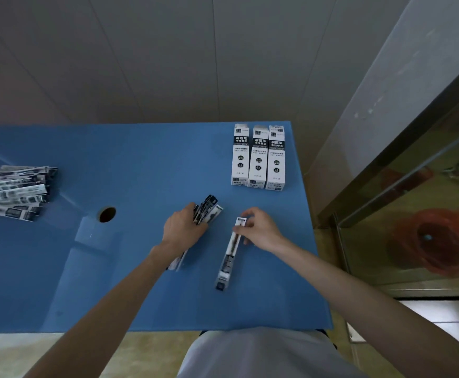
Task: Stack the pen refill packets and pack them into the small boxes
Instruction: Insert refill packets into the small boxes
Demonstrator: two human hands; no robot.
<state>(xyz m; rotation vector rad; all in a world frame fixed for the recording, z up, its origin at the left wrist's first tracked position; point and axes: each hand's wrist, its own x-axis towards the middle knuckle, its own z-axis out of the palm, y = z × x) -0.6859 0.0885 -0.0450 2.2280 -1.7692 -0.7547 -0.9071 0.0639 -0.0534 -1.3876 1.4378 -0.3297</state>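
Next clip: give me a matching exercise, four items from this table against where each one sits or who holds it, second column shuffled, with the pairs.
Items
1. bundle of packets
2. single packet
3. three boxes
4. loose pile of packets

Places
A. far right of the blue table, side by side
B. pinched at its far end by the right hand
C. left edge of the table
D. gripped by the left hand

Pairs: 1-D, 2-B, 3-A, 4-C

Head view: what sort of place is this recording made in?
Probably a makeshift packing station in an ordinary tiled room, not a factory line. A blue table carries three small boxes and a pile of refill packets; the hands work over plain floor tiles, with a glass tank alongside.
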